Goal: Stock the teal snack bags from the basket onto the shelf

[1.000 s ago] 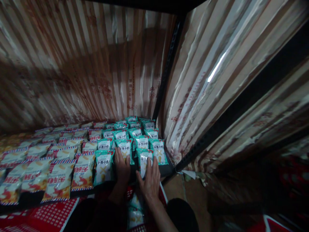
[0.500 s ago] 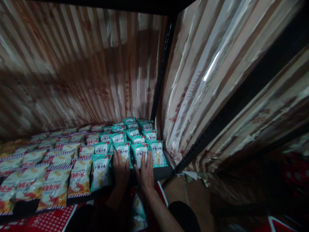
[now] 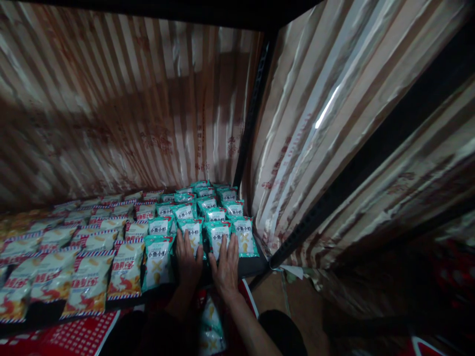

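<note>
1. Our left hand (image 3: 188,262) has its grip open, fingers stretched out and resting against the front of a teal snack bag (image 3: 194,232); it is not closed around anything.
2. Our right hand (image 3: 225,272) is open too, fingers laid upright over the face of the neighbouring bag (image 3: 215,234), with no hold on it that we can see.
3. Both bags lean in the teal block at the right end of the dark shelf (image 3: 254,267), side by side, with more teal bags in rows behind.
4. Done, as we judge it: those back rows look settled, faces towards us, and the striped-edge bags (image 3: 89,284) to the left are lined up to the front edge.
5. At the front, one teal bag (image 3: 158,264) stands nearer the edge than the pair we touch; bare shelf shows before the bag on the far right (image 3: 245,240).
6. Left over, it seems: a few loose teal bags (image 3: 212,319) lie below the shelf, apparently in a red basket. We cannot tell how many; our arms and the dark hide part of them.
</note>
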A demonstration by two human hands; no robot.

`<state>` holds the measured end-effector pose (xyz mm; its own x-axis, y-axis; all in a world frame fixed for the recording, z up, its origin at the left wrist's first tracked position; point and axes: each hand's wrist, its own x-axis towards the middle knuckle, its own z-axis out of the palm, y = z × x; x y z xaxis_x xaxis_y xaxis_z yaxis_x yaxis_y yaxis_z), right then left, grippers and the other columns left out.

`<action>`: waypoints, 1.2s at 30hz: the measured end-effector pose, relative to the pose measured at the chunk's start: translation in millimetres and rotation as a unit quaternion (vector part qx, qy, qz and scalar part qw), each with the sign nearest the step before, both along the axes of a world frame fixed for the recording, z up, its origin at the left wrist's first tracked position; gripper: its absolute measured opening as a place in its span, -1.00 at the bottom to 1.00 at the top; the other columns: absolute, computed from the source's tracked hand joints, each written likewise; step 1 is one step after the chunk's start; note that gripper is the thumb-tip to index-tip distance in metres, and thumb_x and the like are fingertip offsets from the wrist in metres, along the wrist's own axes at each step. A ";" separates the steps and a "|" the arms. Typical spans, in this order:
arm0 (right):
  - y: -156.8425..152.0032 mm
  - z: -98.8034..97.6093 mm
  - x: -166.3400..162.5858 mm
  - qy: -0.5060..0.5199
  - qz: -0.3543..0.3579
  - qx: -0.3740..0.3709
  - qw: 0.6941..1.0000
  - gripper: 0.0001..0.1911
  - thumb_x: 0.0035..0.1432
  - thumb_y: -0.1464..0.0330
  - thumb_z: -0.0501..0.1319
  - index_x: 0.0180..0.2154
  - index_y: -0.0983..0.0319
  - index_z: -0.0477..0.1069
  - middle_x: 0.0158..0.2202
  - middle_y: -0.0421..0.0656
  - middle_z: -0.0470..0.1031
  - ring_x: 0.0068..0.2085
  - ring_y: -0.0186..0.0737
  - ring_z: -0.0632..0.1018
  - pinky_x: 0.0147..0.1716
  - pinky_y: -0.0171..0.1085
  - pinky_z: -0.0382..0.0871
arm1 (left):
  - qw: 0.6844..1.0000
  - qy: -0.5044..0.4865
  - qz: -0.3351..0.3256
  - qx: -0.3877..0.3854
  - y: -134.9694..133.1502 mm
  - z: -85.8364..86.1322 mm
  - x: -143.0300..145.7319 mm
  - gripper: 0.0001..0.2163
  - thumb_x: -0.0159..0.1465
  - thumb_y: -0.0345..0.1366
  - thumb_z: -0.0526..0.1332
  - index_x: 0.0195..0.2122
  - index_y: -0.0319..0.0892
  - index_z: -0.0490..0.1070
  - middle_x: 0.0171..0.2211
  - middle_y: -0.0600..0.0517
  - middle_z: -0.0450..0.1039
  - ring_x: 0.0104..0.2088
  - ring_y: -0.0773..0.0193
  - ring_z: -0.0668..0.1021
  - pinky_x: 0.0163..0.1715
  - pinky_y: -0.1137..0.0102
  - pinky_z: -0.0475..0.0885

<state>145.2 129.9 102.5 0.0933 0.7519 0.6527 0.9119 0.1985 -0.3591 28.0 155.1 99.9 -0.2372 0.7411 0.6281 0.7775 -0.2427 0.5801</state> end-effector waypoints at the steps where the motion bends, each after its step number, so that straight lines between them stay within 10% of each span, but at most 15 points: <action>1: -0.8 0.4 0.7 -0.001 0.003 0.003 1.000 -0.22 0.29 0.15 0.01 0.35 0.20 -0.38 0.39 0.11 -0.36 0.35 0.23 -0.11 0.09 0.25 0.20 | 1.000 0.013 -0.002 0.010 -0.6 -0.2 0.3 -0.44 0.31 -0.22 0.06 0.29 -0.32 -0.01 0.31 -0.39 -0.05 0.29 -0.13 0.13 0.16 -0.05 0.20; 17: -13.1 1.4 7.3 -0.011 0.010 0.006 1.000 -0.27 0.25 0.19 0.11 0.34 0.10 -0.18 0.40 0.07 -0.43 0.34 0.29 -0.11 0.07 0.26 0.18 | 0.995 0.078 -0.032 0.060 -25.1 -6.6 1.2 -0.47 0.29 -0.28 0.07 0.27 -0.32 0.03 0.30 -0.36 0.00 0.33 -0.06 0.04 0.20 -0.03 0.14; 25: -53.1 -6.4 2.6 -0.003 0.109 0.033 0.993 -0.42 0.30 0.39 -0.02 0.32 0.16 -0.09 0.37 0.06 -0.16 0.35 0.07 -0.02 0.14 0.15 0.18 | 0.989 0.076 -0.099 0.074 -73.9 -14.9 4.8 -0.53 0.33 -0.36 0.00 0.26 -0.28 0.02 0.29 -0.32 0.06 0.34 0.02 0.04 0.18 0.01 0.22; 32: -122.2 -74.1 -5.4 0.059 0.202 -0.075 0.975 -0.44 0.25 0.52 -0.03 0.26 0.15 0.09 0.29 0.00 0.14 0.31 -0.10 0.14 0.15 0.04 0.27 | 0.978 0.100 -0.182 -0.033 -148.2 -85.7 -11.0 -0.58 0.33 -0.40 -0.07 0.22 -0.24 0.15 0.17 -0.21 0.31 0.23 0.18 0.30 0.13 0.19 0.35; 36: -133.1 -110.0 -10.7 0.100 0.225 -0.291 0.925 -0.47 0.13 0.57 0.05 0.15 0.23 0.30 0.17 0.04 0.34 0.19 -0.04 0.34 0.12 -0.03 0.32 | 0.966 0.027 -0.139 -0.215 -165.0 -129.3 -27.2 -0.65 0.29 -0.36 -0.01 0.05 -0.26 0.38 0.06 -0.21 0.43 0.10 0.08 0.45 0.08 0.13 0.39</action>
<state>134.5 -3.2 -7.4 -0.2383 0.9626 0.1290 0.6879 0.2611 -0.6772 0.9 -9.9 -29.5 0.0328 0.9667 0.2538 0.7486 -0.1920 0.6346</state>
